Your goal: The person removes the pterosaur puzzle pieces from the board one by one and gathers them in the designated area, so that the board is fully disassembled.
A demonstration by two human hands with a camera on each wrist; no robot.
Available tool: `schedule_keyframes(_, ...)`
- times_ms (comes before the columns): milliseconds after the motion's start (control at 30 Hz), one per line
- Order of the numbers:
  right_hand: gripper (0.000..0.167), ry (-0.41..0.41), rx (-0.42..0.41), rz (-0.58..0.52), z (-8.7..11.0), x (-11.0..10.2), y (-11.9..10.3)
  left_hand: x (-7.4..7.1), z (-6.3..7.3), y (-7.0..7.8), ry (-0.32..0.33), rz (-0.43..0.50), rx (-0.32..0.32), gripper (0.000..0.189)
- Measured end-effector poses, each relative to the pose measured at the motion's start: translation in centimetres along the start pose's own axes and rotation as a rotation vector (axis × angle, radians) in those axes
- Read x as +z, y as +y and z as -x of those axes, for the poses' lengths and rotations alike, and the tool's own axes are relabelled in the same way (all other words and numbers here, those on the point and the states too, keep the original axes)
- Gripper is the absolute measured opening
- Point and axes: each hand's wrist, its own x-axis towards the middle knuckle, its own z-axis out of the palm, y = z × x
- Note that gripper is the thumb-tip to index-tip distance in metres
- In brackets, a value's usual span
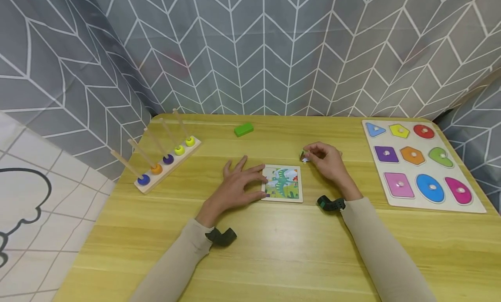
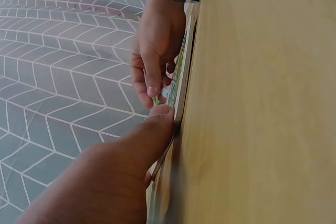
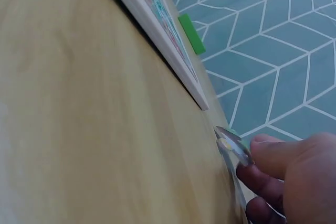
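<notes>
A small framed jigsaw puzzle (image 1: pixel 283 183) with a green winged dinosaur lies on the table in front of the person. The left hand (image 1: pixel 239 183) rests over its left side, fingers spread, fingertips on the frame and picture. Beyond the puzzle's upper right corner, the right hand (image 1: pixel 325 160) pinches a small jigsaw piece (image 3: pixel 234 146) between thumb and fingers. That piece is tilted on edge, close over the table in the right wrist view. The left wrist view has the left thumb (image 2: pixel 157 116) at the puzzle's near edge.
A wooden peg stacker (image 1: pixel 172 163) with coloured beads stands at the left. At the back lies a green block (image 1: pixel 244 129). A knobbed shape board (image 1: pixel 424 167) with coloured pieces covers the right side of the table (image 1: pixel 274 254). Patterned curtains (image 1: pixel 270 54) hang behind.
</notes>
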Motion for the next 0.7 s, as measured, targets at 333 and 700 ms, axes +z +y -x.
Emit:
schedule_keyframes(333, 0.032, -0.068, -0.091, 0.22, 0.18, -0.59, 0.84, -0.12, 0.02, 0.16, -0.003, -0.006, -0.004, 0.035)
schedule_keyframes(700, 0.036, -0.079, -0.059, 0.282, -0.74, -0.66, 1.04, -0.09, 0.01, 0.11, -0.004, -0.005, -0.01, 0.033)
